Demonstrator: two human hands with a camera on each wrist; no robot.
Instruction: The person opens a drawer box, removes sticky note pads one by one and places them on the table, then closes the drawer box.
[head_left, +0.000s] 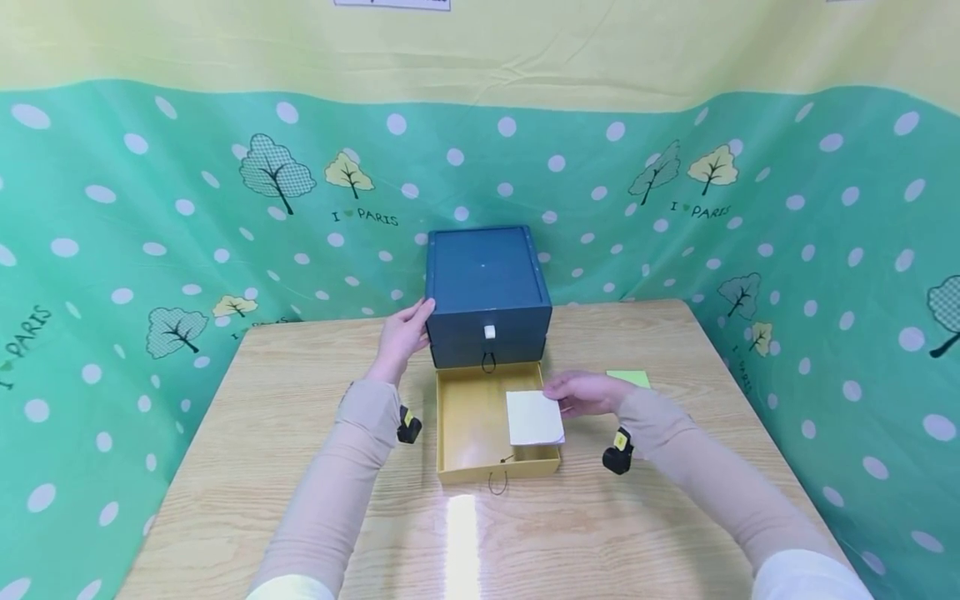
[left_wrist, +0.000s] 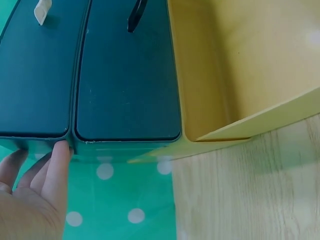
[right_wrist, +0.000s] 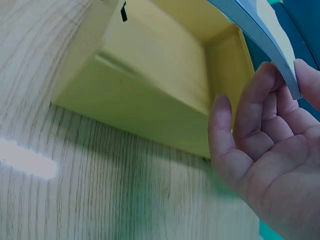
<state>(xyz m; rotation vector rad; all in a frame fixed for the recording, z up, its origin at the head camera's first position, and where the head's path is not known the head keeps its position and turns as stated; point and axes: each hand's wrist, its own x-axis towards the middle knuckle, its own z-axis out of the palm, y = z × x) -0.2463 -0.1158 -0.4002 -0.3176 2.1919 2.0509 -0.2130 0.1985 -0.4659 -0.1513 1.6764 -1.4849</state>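
My right hand [head_left: 588, 393] pinches a white pad of paper [head_left: 535, 418] by its right edge, above the right side of a pulled-out yellow drawer [head_left: 498, 472]. The right wrist view shows the thumb and fingers on the corner of the pad [right_wrist: 265, 35]. My left hand [head_left: 402, 337] touches the left side of a dark blue drawer cabinet [head_left: 487, 271]. Its fingertips rest at the cabinet's edge in the left wrist view, with the thumb not seen. The yellow drawer is the lowest one; the blue drawers [left_wrist: 127, 75] above it are closed.
A light green paper pad [head_left: 628, 377] lies on the wooden table [head_left: 330, 350] behind my right wrist. A white knob [head_left: 490, 332] and a black loop [head_left: 488, 362] stick out from the cabinet front. A patterned green curtain [head_left: 360, 167] hangs behind the table.
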